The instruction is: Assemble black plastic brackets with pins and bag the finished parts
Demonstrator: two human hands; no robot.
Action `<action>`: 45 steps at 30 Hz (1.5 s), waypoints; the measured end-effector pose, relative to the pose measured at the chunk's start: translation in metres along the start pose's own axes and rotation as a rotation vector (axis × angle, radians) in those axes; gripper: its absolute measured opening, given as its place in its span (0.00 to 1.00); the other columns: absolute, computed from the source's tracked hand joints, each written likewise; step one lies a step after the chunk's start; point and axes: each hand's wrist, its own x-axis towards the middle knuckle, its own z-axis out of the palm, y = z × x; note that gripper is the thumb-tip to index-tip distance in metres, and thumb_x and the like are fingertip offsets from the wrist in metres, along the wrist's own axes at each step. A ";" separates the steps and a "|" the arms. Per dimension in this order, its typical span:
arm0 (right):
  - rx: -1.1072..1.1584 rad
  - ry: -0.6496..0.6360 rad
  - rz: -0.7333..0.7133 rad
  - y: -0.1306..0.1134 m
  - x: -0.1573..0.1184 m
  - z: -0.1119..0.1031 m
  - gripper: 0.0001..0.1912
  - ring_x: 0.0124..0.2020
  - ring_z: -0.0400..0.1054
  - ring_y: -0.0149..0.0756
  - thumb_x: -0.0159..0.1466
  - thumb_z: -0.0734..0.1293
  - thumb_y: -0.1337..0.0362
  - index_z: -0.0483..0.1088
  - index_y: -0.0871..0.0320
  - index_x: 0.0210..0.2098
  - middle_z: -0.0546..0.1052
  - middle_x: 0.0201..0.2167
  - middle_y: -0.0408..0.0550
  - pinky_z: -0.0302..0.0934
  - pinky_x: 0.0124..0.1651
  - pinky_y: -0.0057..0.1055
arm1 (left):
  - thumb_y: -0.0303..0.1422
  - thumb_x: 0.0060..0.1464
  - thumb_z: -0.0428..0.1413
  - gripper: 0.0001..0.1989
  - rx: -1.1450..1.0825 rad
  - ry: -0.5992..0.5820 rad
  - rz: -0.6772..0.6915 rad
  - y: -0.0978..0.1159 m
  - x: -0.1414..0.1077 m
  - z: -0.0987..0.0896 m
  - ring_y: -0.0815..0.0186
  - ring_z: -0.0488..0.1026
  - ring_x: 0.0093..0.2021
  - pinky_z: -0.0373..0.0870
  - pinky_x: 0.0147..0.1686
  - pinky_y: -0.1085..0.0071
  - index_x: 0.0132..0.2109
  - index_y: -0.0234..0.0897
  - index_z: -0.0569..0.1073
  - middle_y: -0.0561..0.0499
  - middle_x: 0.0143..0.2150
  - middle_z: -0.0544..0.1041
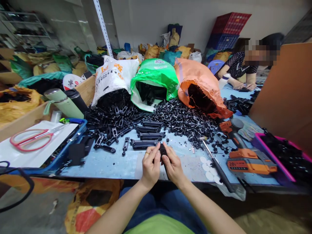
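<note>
The black part (162,150) is being held over the blue table (97,166) near its front edge; the left hand (151,165) and right hand (174,165) are both grasping it, while 4 long black pieces (151,136) are lying just beyond.

Red-handled scissors (50,132) lay on white sheet (14,159) across blue basket (84,125), left. Pale green tumbler (64,104) stood beside black tumbler (77,99). Cordless drill (237,139) lay right of small hammer (220,172). Farther back, red crate (230,23) sat on blue crate (224,41); metal shelving (24,22) stood far left. Co-worker (226,70) in dotted dark top (236,61) leaned over blue table (225,92), beyond brown panel (284,84).
</note>
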 end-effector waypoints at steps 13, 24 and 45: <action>-0.135 -0.279 0.139 0.039 0.015 -0.016 0.23 0.46 0.65 0.39 0.65 0.56 0.56 0.58 0.50 0.59 0.69 0.49 0.50 0.60 0.51 0.40 | 0.40 0.59 0.44 0.21 -0.079 -0.083 -0.545 -0.033 -0.022 0.013 0.64 0.72 0.37 0.72 0.35 0.68 0.56 0.34 0.62 0.42 0.45 0.69; -1.007 0.155 0.451 0.166 0.185 -0.204 0.25 0.54 0.57 0.45 0.66 0.54 0.55 0.59 0.62 0.57 0.65 0.52 0.59 0.50 0.55 0.39 | 0.44 0.55 0.49 0.27 0.027 -0.209 -0.639 -0.036 -0.043 -0.015 0.63 0.72 0.37 0.71 0.35 0.66 0.57 0.34 0.60 0.44 0.40 0.71; -0.961 0.402 0.006 0.129 0.185 -0.235 0.20 0.52 0.59 0.42 0.61 0.57 0.64 0.62 0.61 0.51 0.65 0.49 0.56 0.55 0.54 0.38 | 0.50 0.52 0.49 0.31 0.023 -0.204 -0.746 -0.039 -0.044 -0.016 0.59 0.73 0.40 0.72 0.39 0.63 0.56 0.31 0.61 0.42 0.40 0.73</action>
